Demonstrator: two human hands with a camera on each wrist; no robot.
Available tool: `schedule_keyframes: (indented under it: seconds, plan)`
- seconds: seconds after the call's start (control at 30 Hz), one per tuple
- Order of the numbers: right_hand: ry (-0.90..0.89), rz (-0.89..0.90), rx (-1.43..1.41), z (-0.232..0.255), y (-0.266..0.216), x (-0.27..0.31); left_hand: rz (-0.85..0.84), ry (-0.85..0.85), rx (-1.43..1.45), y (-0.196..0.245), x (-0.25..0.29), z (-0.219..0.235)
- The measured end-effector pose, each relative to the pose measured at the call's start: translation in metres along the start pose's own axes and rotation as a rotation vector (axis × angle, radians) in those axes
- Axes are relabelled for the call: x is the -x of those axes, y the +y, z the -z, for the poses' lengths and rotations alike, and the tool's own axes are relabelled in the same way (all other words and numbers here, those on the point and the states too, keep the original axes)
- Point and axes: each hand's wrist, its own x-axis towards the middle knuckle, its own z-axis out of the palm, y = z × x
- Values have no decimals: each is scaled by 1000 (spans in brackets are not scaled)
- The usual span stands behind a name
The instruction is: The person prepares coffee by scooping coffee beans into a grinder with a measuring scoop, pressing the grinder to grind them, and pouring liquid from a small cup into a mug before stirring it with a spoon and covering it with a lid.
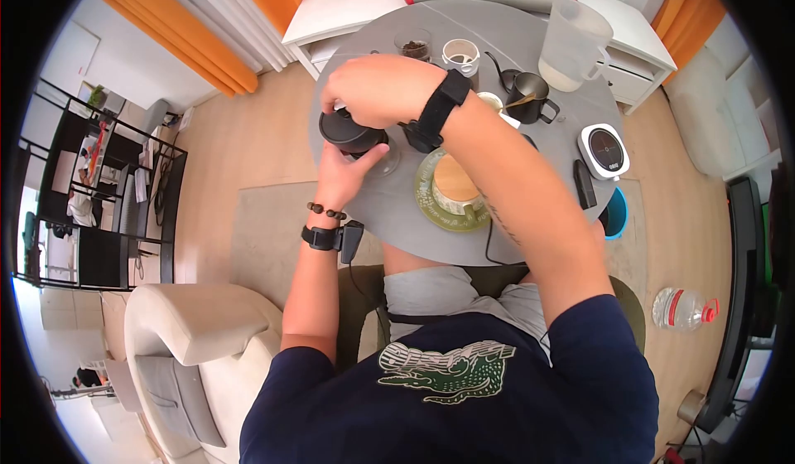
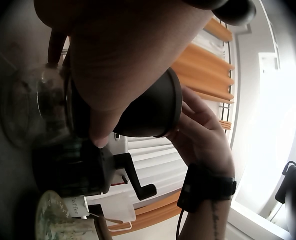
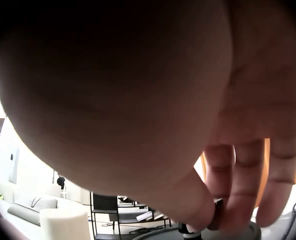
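My left hand [image 1: 338,174] grips a black cup-shaped coffee dripper [image 1: 354,135] from the near side, thumb along its right. The dripper stands over a clear glass vessel [image 2: 43,105], whose round base shows on the table. Above its top, my right hand [image 1: 385,89] reaches across with bent fingers. A small black knob-like part [image 3: 189,233] shows at the thumb and fingertips in the right wrist view; they pinch it, and the palm hides much else. Close beside the dripper stands a dark hand grinder with a crank handle [image 2: 135,177], partly behind my right wrist.
A wooden-topped cup [image 1: 458,181] stands on a green patterned plate [image 1: 431,211]. Further back are a bowl of dark beans [image 1: 414,48], a white cup [image 1: 460,52], a black pitcher [image 1: 528,99] and a clear plastic jug [image 1: 571,45]. A white scale [image 1: 604,151] lies at the right edge.
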Motion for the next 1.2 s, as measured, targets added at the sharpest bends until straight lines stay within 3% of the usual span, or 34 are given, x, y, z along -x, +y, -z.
schedule_keyframes:
  seconds: [0.07, 0.13, 0.23, 0.4, 0.7, 0.73, 0.87, 0.9, 0.97, 1.03, 1.07, 1.1, 1.17, 1.2]
  plan:
    - [-13, -36, -18, -2, 0, 3, 6, -9, 8, 2, 0, 0]
    - [244, -14, -96, -7, -1, 10, 26, -27, 28, -7, -4, 2]
    - [213, -91, 58, -9, -5, 13, 55, -21, 14, -7, -2, 2]
    - [364, -160, 98, -16, -18, 13, 74, -35, -57, -2, -2, 3]
    - [308, -187, 25, -15, -30, 7, 54, -62, 14, -10, -5, 5]
    - [335, -182, 62, -16, -32, 5, 72, -17, -104, 7, 1, 4]
    - [296, -206, 190, -18, -46, 6, -14, -20, 19, -6, -2, 3]
    - [240, -182, 213, -18, -43, 3, -24, 2, -9, -5, 0, 4]
    - [-14, 27, 436, -16, -64, 12, -76, 41, 20, -12, 0, 3]
    - [206, 33, 406, -24, -69, 10, -88, 46, -98, -3, 5, 6]
    - [105, -59, 509, -11, -97, 17, -100, 89, -145, 8, 12, 7]
    - [88, -36, 510, -13, -107, 21, -84, 111, -136, 5, 14, 7]
    - [277, -3, 604, -17, -119, 29, -164, 72, -110, -6, 8, 7]
    - [196, -35, 618, -19, -120, 18, -154, 90, -106, -8, 8, 8]
